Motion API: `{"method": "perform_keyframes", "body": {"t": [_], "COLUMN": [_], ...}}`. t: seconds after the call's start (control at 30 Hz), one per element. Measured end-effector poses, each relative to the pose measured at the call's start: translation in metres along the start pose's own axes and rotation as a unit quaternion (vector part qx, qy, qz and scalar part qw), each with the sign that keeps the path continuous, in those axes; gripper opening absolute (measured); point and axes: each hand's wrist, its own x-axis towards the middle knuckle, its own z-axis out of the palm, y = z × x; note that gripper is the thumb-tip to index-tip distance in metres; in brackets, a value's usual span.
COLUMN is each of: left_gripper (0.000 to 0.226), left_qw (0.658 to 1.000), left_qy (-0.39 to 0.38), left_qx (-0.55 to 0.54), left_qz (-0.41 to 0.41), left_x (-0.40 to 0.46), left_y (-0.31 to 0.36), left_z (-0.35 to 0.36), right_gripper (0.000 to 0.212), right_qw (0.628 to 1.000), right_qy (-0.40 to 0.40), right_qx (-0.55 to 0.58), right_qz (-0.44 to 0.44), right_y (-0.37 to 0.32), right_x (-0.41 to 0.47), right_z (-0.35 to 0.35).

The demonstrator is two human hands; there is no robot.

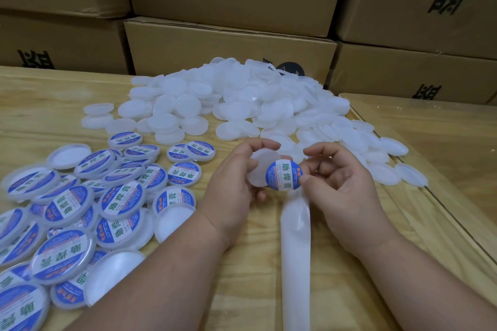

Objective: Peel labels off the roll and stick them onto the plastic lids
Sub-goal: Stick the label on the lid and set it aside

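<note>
On the table (242, 271), the labelled lids (80, 209) are spread at the left, the unlabelled lids (242, 105) heaped behind the hands. The backing strip (295, 250) is laid between the forearms. Cardboard boxes (228, 45) are stacked behind the table.

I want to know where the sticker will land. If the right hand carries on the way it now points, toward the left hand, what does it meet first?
Most likely the blank lid held in the left hand. The right hand pinches the label, which already overlaps the lid's edge, though depth is unclear.
</note>
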Motion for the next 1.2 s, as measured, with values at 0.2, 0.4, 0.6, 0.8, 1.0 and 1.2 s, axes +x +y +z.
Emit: {"method": "perform_keyframes", "body": {"t": [0.2, 0.4, 0.6, 0.8, 1.0, 1.2], "left_gripper": [0.046, 0.047, 0.046, 0.047, 0.049, 0.047], "left_qw": [0.998, 0.997, 0.996, 0.995, 0.993, 0.995], "left_qy": [-0.043, -0.054, -0.060, -0.059, -0.057, -0.036], "left_qx": [0.043, 0.053, 0.065, 0.085, 0.102, 0.096], "left_qz": [0.002, 0.001, -0.007, -0.011, -0.001, 0.007], "left_x": [0.0009, 0.0023, 0.0028, 0.0046, 0.0028, 0.0013], "left_y": [-0.0022, -0.0032, -0.0032, -0.0055, -0.0061, -0.0066], "left_z": [-0.0006, 0.0000, -0.0001, -0.0011, -0.0012, 0.0017], "right_gripper": [0.029, 0.029, 0.030, 0.029, 0.028, 0.027], "right_qw": [1.000, 0.999, 0.999, 0.999, 1.000, 0.999], "right_qy": [-0.014, -0.005, -0.005, -0.002, -0.005, 0.017], "right_qx": [0.016, 0.015, 0.014, 0.022, 0.006, -0.019], "right_qz": [0.021, 0.028, 0.031, 0.028, 0.029, 0.020], "right_y": [0.0042, 0.0046, 0.0052, 0.0040, 0.0040, 0.0005], "right_x": [0.0007, 0.0014, 0.0017, 0.0011, 0.0013, 0.0007], "right_z": [0.0003, 0.0003, 0.0002, 0.0011, 0.0009, 0.0029]}}
